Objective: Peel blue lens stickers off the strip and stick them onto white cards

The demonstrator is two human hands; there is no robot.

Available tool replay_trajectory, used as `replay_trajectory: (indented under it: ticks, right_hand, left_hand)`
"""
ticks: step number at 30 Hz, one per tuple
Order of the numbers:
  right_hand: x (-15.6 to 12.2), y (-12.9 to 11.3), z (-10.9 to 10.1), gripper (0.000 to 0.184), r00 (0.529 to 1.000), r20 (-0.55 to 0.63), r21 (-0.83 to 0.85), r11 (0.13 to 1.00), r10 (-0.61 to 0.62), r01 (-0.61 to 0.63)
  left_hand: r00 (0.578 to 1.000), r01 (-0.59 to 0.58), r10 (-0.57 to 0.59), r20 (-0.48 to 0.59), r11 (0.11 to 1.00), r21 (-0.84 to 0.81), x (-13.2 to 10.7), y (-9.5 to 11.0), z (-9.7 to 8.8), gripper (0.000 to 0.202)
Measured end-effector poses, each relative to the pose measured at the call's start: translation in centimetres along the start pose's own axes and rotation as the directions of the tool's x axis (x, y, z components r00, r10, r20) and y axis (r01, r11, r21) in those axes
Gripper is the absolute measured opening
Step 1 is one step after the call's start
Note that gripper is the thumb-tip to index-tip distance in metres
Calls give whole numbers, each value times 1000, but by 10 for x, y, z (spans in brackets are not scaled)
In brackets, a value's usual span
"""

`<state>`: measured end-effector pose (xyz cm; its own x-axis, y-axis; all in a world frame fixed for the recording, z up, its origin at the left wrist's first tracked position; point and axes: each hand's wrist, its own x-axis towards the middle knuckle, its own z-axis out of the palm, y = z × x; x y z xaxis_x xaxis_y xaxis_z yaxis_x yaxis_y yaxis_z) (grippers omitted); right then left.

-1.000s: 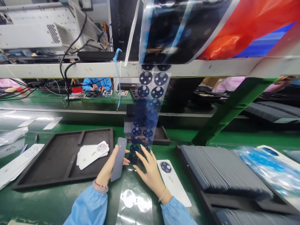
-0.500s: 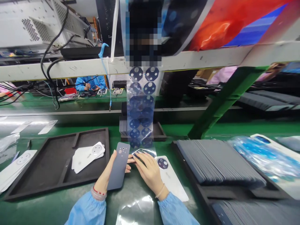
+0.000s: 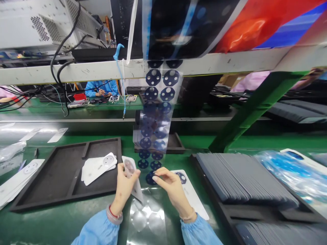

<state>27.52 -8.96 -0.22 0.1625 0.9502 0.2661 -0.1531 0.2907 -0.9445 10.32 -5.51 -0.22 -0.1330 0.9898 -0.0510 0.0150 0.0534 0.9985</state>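
My left hand point(image 3: 125, 185) is closed round a thin phone back cover point(image 3: 131, 177), held tilted with its pale side and round camera opening toward me. My right hand point(image 3: 170, 185) pinches at the bottom end of a clear hanging film strip point(image 3: 157, 112) that carries two columns of dark blue round camera-ring stickers. One dark sticker point(image 3: 150, 178) sits right at my right fingertips. Under my right wrist lies a white back cover point(image 3: 190, 197) with a dark ring fitted on it.
A black foam tray point(image 3: 46, 177) on the left holds a small stack of white covers point(image 3: 98, 166). A tray of stacked dark grey covers point(image 3: 242, 182) fills the right. Shiny empty film point(image 3: 145, 217) lies near me. A green post point(image 3: 245, 112) slants at right. A person in blue works far behind.
My left hand has turned the cover from its grey side to its pale side and tilted it. My right hand lifted off the film's end into a pinch at a sticker.
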Motion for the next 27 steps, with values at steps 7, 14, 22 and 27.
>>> replay_trajectory:
  ticks: [7,14,22,27]
  right_hand:
    - [-10,2,9,21,969,-192,89,986,155,-140]
    - [-15,9,9,25,946,-169,-17,959,276,-283]
    - [-21,9,12,25,956,-205,-122,963,211,-238]
    - [-22,8,13,23,959,-199,-147,962,201,-232]
  left_hand:
    - [942,9,-18,335,1000,28,-22,-7,15,42]
    - [956,-32,45,291,998,-51,-31,-13,17,30]
    - [957,-56,67,281,997,-47,-34,-17,16,25]
    - [959,-60,74,273,996,-59,-37,-16,16,26]
